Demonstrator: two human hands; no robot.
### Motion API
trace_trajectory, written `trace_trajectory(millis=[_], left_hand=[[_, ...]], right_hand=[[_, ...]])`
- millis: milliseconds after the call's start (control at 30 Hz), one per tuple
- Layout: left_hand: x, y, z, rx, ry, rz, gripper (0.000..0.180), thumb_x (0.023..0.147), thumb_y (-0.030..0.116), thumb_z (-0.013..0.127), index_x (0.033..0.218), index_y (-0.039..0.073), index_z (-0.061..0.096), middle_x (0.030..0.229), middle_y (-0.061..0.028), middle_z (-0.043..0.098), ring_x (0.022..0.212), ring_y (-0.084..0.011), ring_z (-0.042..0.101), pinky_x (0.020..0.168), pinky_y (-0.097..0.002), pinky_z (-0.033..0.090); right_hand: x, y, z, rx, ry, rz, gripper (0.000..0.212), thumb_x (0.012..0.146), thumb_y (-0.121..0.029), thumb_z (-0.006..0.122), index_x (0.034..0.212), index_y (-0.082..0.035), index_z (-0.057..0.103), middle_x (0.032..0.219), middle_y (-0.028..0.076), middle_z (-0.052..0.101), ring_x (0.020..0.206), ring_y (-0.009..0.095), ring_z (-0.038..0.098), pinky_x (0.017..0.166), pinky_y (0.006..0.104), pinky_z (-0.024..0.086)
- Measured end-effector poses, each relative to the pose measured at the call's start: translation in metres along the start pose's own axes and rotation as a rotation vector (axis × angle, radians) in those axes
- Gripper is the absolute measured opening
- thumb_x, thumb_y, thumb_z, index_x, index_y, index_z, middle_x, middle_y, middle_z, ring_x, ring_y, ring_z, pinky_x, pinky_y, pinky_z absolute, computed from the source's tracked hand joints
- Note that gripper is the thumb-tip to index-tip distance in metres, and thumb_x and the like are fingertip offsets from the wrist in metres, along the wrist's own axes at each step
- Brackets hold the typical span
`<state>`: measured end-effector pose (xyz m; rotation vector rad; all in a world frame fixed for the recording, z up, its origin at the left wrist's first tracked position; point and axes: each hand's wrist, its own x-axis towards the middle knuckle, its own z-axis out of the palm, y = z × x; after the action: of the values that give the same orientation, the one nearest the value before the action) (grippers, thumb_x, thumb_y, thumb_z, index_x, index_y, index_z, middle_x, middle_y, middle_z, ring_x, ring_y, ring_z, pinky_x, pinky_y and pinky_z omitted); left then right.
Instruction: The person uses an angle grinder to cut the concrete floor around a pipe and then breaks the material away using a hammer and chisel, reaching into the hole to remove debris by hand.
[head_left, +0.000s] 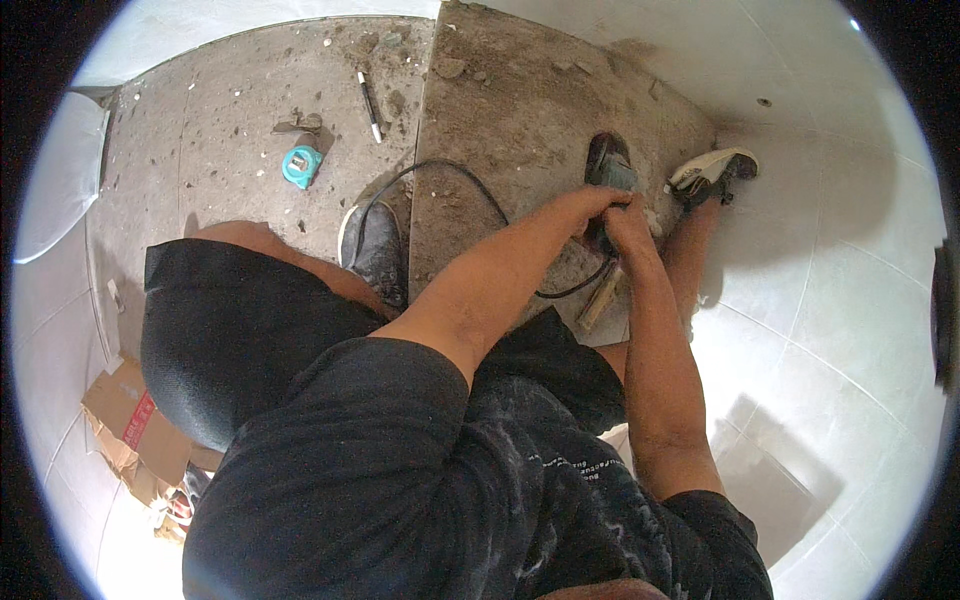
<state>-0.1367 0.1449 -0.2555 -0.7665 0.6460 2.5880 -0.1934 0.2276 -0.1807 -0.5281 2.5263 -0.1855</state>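
Observation:
Both my hands are together around a corded power tool [617,177] that looks like an angle grinder, with a greenish body and a dark rounded front end. My left hand [598,200] lies across the body from the left. Close against it, my right hand [628,228] is closed around the rear part. My fingers and hands hide much of the tool. From its back end a black cable [470,175] loops left across the floor toward my left shoe. The tool's front end is low over the dusty floor slab, near the wall.
Left of the slab joint lie a teal tape measure [301,166] and a black-and-white marker [370,107]. Debris litters the dusty floor [500,110]. My shoes [374,250] flank the work spot. A wood strip [600,300] lies below my hands; a torn cardboard box [140,425] stands at lower left. Tiled walls enclose the space.

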Motion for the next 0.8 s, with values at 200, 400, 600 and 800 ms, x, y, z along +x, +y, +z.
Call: trace_trajectory(millis=[200, 400, 600, 800], left_hand=[[-0.018, -0.006, 0.019, 0.103, 0.09, 0.117, 0.08, 0.079, 0.048, 0.076, 0.13, -0.008, 0.05, 0.131, -0.0269, 0.054, 0.111, -0.0449, 0.059, 0.08, -0.0647, 0.054], [-0.05, 0.003, 0.033, 0.128, 0.064, 0.082, 0.072, 0.081, 0.043, 0.076, 0.127, -0.007, 0.053, 0.124, -0.0282, 0.058, 0.104, -0.0456, 0.062, 0.072, -0.0639, 0.057], [-0.036, 0.008, 0.023, 0.115, 0.033, 0.051, 0.064, 0.082, 0.043, 0.075, 0.124, -0.002, 0.057, 0.122, -0.0242, 0.06, 0.103, -0.0433, 0.063, 0.072, -0.0628, 0.057], [-0.045, 0.015, 0.006, 0.196, -0.022, 0.054, 0.059, 0.083, 0.046, 0.072, 0.122, 0.004, 0.061, 0.12, -0.021, 0.062, 0.099, -0.0403, 0.065, 0.071, -0.0612, 0.057]], right_hand=[[-0.039, 0.002, -0.006, 0.153, 0.109, -0.102, 0.089, 0.079, -0.033, 0.063, 0.15, 0.003, 0.024, 0.148, 0.032, 0.036, 0.141, 0.042, 0.032, 0.114, 0.0423, 0.03], [-0.044, 0.013, -0.013, 0.222, 0.076, -0.097, 0.088, 0.081, -0.033, 0.066, 0.149, 0.005, 0.025, 0.149, 0.032, 0.034, 0.14, 0.04, 0.034, 0.113, 0.0396, 0.032], [0.007, 0.036, -0.006, 0.266, -0.032, -0.074, 0.06, 0.083, -0.02, 0.061, 0.133, 0.006, 0.039, 0.126, 0.025, 0.051, 0.113, 0.035, 0.053, 0.092, 0.0382, 0.044], [-0.026, -0.014, -0.001, 0.65, -0.085, 0.083, 0.028, 0.084, -0.006, 0.056, 0.11, 0.005, 0.055, 0.092, 0.015, 0.063, 0.069, 0.024, 0.066, 0.052, 0.0332, 0.053]])
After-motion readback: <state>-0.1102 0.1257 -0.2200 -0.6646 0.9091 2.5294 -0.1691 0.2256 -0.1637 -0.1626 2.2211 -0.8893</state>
